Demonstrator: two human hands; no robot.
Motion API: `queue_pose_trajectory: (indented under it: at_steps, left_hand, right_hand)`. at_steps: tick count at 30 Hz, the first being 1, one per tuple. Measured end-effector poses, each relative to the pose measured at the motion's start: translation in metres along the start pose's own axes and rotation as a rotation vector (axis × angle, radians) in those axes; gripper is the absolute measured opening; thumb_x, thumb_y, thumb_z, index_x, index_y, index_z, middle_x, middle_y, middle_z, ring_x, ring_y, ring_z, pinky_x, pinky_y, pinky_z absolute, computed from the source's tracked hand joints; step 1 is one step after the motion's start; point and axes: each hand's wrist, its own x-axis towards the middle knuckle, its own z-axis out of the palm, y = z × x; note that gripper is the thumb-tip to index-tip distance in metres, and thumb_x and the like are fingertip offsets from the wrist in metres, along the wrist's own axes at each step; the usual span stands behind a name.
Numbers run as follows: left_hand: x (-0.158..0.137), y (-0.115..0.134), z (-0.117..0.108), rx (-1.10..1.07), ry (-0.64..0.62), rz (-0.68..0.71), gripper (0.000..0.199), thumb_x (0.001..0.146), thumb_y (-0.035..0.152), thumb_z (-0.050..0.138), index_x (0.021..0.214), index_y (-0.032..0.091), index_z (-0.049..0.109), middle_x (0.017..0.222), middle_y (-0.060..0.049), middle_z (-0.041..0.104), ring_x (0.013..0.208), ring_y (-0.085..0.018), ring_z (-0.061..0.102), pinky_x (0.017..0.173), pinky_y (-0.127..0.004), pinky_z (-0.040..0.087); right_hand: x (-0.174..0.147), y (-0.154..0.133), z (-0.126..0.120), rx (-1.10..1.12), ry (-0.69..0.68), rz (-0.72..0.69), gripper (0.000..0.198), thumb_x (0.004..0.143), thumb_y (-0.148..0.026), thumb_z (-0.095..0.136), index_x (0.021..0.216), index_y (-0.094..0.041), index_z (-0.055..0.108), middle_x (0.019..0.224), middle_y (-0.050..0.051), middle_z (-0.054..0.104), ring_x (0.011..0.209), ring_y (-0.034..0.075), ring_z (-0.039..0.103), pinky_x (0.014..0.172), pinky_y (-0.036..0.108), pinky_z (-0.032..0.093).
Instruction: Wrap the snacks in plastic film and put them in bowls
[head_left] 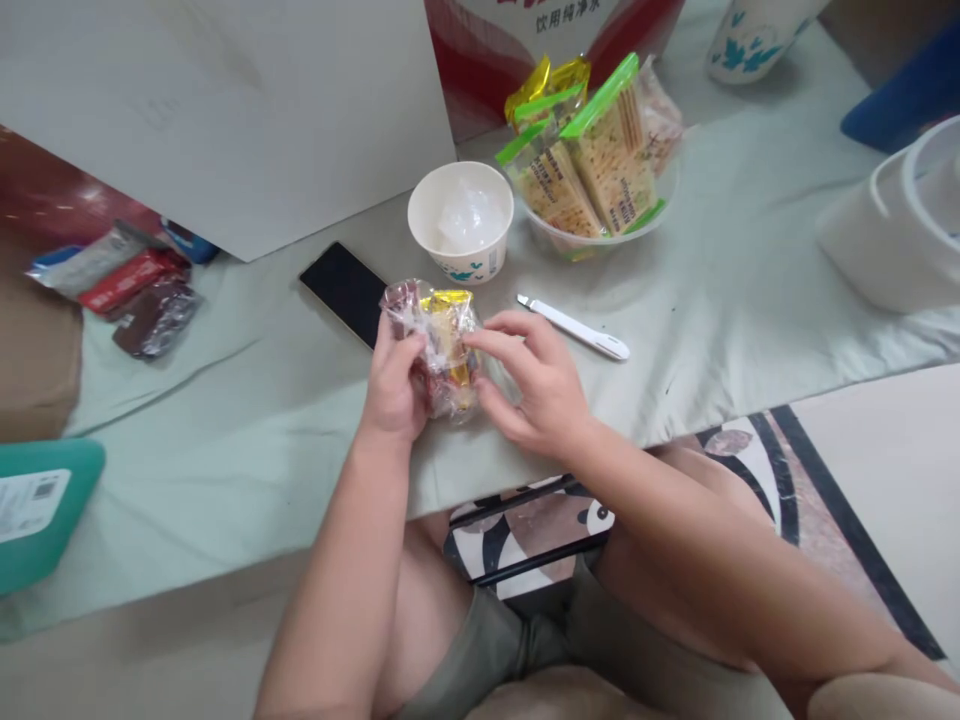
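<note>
Near the centre of the frame, above a cloth-covered counter (712, 340), a person's left hand (394, 385) grips the left side of a clear packet (446, 345) showing gold and dark red wrapping inside. The right hand (536, 385) has its fingers parted and curved at the packet's right edge; whether they pinch it, I cannot tell. The packet looks light and soft, its shiny film probably slippery; the side edges seem the best hold, since a hard squeeze could crush anything brittle within. Just above, a white paper bowl (469, 268) holds crumpled clear plastic (471, 215). At upper centre-right, a clear plastic bowl (581, 248) is heaped with green-edged cracker packets (615, 180), a gold wrapper (570, 75) behind them.
</note>
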Motion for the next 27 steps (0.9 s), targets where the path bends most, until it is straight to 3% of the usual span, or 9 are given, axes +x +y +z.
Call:
queue_pose_trajectory:
  at_steps: [3, 5, 7, 11, 14, 17, 21, 24, 27]
  left_hand:
    - [0.0, -0.002, -0.002, -0.016, -0.053, 0.019, 0.056, 0.065, 0.05, 0.087, 0.111, 0.031, 0.063, 0.107, -0.003, 0.069, 0.097, -0.021, 0.069, 0.085, -0.033, 0.057]
    - [0.001, -0.003, -0.003, 0.05, -0.033, 0.079, 0.074, 0.058, 0.041, 0.093, 0.121, 0.036, 0.055, 0.118, -0.001, 0.066, 0.1, -0.019, 0.068, 0.088, -0.032, 0.056]
    - [0.002, -0.004, -0.004, 0.115, 0.018, 0.14, 0.082, 0.055, 0.033, 0.095, 0.123, 0.039, 0.05, 0.124, 0.0, 0.063, 0.103, -0.019, 0.067, 0.089, -0.031, 0.055]
    - [0.005, -0.005, -0.005, 0.152, 0.081, 0.212, 0.071, 0.059, 0.039, 0.094, 0.113, 0.036, 0.048, 0.114, 0.001, 0.06, 0.105, -0.018, 0.064, 0.09, -0.03, 0.053]
    - [0.006, -0.005, -0.004, 0.172, 0.08, 0.236, 0.071, 0.061, 0.044, 0.093, 0.114, 0.037, 0.047, 0.117, 0.0, 0.059, 0.107, -0.019, 0.063, 0.092, -0.031, 0.053]
    - [0.007, -0.007, -0.003, 0.179, 0.072, 0.256, 0.07, 0.063, 0.044, 0.092, 0.116, 0.038, 0.048, 0.124, 0.0, 0.058, 0.111, -0.019, 0.061, 0.097, -0.032, 0.052]
    - [0.008, -0.011, -0.003, 0.167, 0.096, 0.288, 0.058, 0.066, 0.037, 0.09, 0.111, 0.035, 0.053, 0.128, 0.001, 0.058, 0.109, -0.016, 0.06, 0.096, -0.026, 0.051]
    - [0.007, -0.013, -0.004, 0.183, 0.092, 0.202, 0.032, 0.075, 0.034, 0.082, 0.097, 0.029, 0.06, 0.11, 0.0, 0.062, 0.091, -0.014, 0.06, 0.08, -0.022, 0.051]
    - [0.002, -0.009, -0.005, 0.181, 0.067, 0.098, 0.02, 0.076, 0.03, 0.078, 0.09, 0.026, 0.065, 0.093, 0.0, 0.061, 0.077, -0.013, 0.056, 0.069, -0.019, 0.048]
  right_hand:
    - [0.006, 0.006, 0.005, -0.02, -0.096, -0.042, 0.041, 0.094, -0.024, 0.05, 0.131, -0.027, 0.067, 0.129, 0.01, 0.063, 0.119, 0.026, 0.06, 0.101, 0.046, 0.048]
    - [0.008, 0.008, 0.001, -0.055, -0.096, -0.056, 0.038, 0.095, -0.025, 0.049, 0.128, -0.028, 0.068, 0.127, 0.01, 0.064, 0.117, 0.026, 0.06, 0.101, 0.045, 0.048]
    - [0.008, 0.012, -0.009, -0.173, -0.033, 0.03, 0.034, 0.095, -0.026, 0.051, 0.124, -0.027, 0.068, 0.124, 0.011, 0.064, 0.117, 0.028, 0.06, 0.101, 0.047, 0.046]
    - [0.003, 0.028, -0.032, -0.524, 0.003, 0.352, 0.034, 0.088, -0.032, 0.06, 0.119, -0.021, 0.066, 0.122, 0.018, 0.063, 0.114, 0.038, 0.056, 0.093, 0.056, 0.045]
    - [0.001, 0.04, -0.035, -0.591, -0.102, 0.38, 0.018, 0.089, -0.032, 0.057, 0.099, -0.02, 0.066, 0.105, 0.017, 0.067, 0.1, 0.036, 0.058, 0.082, 0.05, 0.045]
    - [0.004, 0.039, -0.03, -0.438, -0.116, 0.377, 0.015, 0.093, -0.032, 0.049, 0.094, -0.022, 0.06, 0.089, 0.012, 0.068, 0.083, 0.029, 0.059, 0.071, 0.041, 0.043]
    - [0.011, 0.021, -0.024, 0.064, -0.238, 0.36, 0.016, 0.097, -0.038, 0.043, 0.097, -0.024, 0.051, 0.076, 0.003, 0.068, 0.066, 0.021, 0.06, 0.064, 0.033, 0.042]
    - [0.011, 0.008, -0.019, 0.321, -0.397, 0.353, 0.019, 0.1, -0.04, 0.041, 0.093, -0.025, 0.05, 0.073, 0.0, 0.071, 0.064, 0.018, 0.063, 0.066, 0.032, 0.046]
    - [0.006, 0.004, -0.012, 0.453, -0.437, 0.376, 0.024, 0.102, -0.043, 0.039, 0.096, -0.024, 0.052, 0.077, 0.0, 0.073, 0.06, 0.016, 0.064, 0.067, 0.031, 0.049]
